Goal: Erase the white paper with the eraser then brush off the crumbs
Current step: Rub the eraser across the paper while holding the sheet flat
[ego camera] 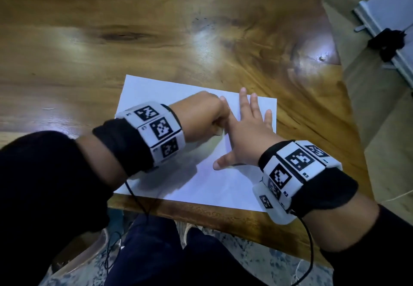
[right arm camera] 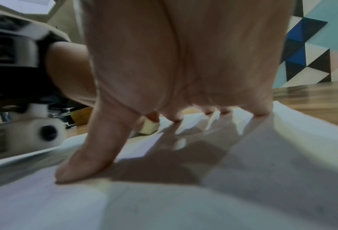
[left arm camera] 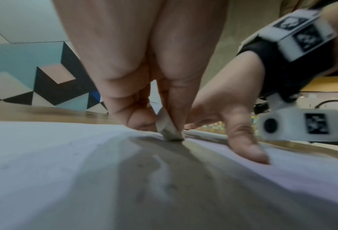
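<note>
White paper [ego camera: 196, 180]: flat on wooden counter [ego camera: 156, 29], at its near edge. Left hand [ego camera: 205, 116] pinches eraser [left arm camera: 169, 127] against the sheet, at 9 o'clock of the right hand [ego camera: 248, 134], which is released, fingers spread, pressing the paper.

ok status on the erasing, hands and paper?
Left hand pinching eraser, tip on the paper. Right hand flat, fingers spread, pinning the sheet. Nothing in the way.

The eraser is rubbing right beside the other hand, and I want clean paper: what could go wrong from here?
The paper may buckle, since the right hand presses only one side. The eraser, pinched by the left hand, could bump the right fingers. Specks on the sheet might smear.
</note>
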